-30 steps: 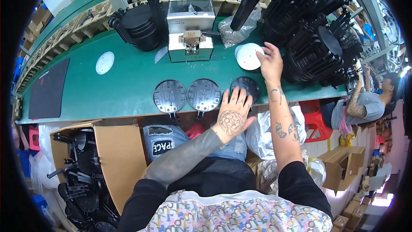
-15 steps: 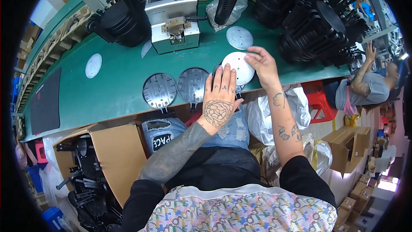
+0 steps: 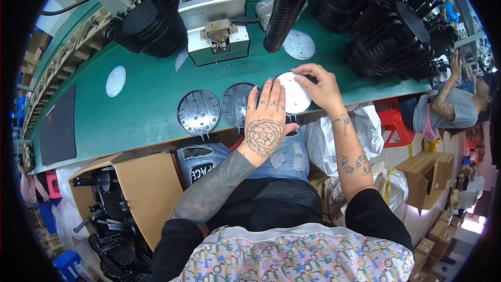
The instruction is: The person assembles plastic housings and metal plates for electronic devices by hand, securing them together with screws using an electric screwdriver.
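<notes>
A round white metal plate with small holes (image 3: 295, 94) lies over the place of a black round part, whose handle-like tab shows below it. My right hand (image 3: 322, 90) has thumb and bent fingers at the plate's upper edge, gripping it. Stretched flat, the fingers of my left hand (image 3: 265, 122) rest along the plate's left edge. Left of that hand are a black round ribbed cover (image 3: 237, 105), partly hidden by it, and another such cover (image 3: 199, 112), both near the bench's front edge. Further back lies a grey round plate (image 3: 299, 45).
A silver machine (image 3: 216, 36) stands at the back of the green bench (image 3: 141, 109). A black tool (image 3: 287, 13) hangs above it. Black lamp-like housings (image 3: 389, 36) crowd the right. Another round plate (image 3: 116, 81) and a dark mat (image 3: 58, 122) lie left. Below is an open carton (image 3: 148, 193).
The white plate has come down slightly toward me, with my right hand following its edge. My left hand stays flat beside it. The hanging black tool sits lower in view.
</notes>
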Available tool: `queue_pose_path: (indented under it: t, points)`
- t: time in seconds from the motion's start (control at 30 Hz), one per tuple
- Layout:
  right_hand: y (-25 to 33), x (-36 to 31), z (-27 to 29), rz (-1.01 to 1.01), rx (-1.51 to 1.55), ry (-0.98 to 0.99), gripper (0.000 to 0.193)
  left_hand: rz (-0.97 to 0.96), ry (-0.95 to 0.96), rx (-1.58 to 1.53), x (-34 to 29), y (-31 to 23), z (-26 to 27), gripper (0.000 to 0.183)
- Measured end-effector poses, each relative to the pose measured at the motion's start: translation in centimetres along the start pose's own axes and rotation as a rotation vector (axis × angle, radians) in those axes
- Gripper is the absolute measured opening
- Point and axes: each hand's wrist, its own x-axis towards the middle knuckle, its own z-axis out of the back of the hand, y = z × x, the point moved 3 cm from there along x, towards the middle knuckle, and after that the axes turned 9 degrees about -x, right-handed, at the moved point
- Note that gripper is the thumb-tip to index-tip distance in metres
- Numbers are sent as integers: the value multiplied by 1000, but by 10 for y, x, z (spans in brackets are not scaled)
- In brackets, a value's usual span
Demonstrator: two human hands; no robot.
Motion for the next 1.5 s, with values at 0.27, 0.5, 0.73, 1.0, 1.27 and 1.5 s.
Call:
queue_pose_path:
  t: [0.27,0.5,0.73,1.0,1.27,1.5]
  points:
    - [18,-23,-11,137,-354,-252,18,16,38,52,1,0,-3,104]
    - [25,-42,-17,152,-467,-135,36,21,38,-6,5,0,6,103]
    - [13,-24,-11,113,-501,33,35,17,15,-2,1,-3,3,96]
    - [14,-20,-9,128,-500,96,36,-4,16,64,3,-12,6,86]
    - [31,-50,-23,49,-665,10,45,-43,94,-13,4,-3,8,88]
    - [19,-13,2,-34,-413,2,66,-49,38,-148,-4,4,-7,93]
